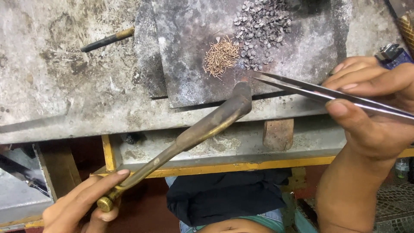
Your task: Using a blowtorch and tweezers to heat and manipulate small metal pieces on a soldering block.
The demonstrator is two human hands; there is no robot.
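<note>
My left hand [82, 203] grips the brass base of a long metal blowtorch [202, 127]. The torch slants up to the right, and its dark nozzle ends over the front edge of a grey soldering slab [189, 51]. My right hand [371, 108] pinches long steel tweezers [310, 88], whose tips point left and stop just right of the nozzle. On the slab lie a small heap of thin copper-coloured wire pieces [221, 56] and a larger heap of small grey metal cups [261, 30].
The slab rests on a worn grey workbench [64, 86] with a yellow-painted frame [241, 166]. A dark tool with a brass end [108, 39] lies at the back left. A blue lighter [392, 55] sits behind my right hand. A wooden block [278, 133] hangs under the bench edge.
</note>
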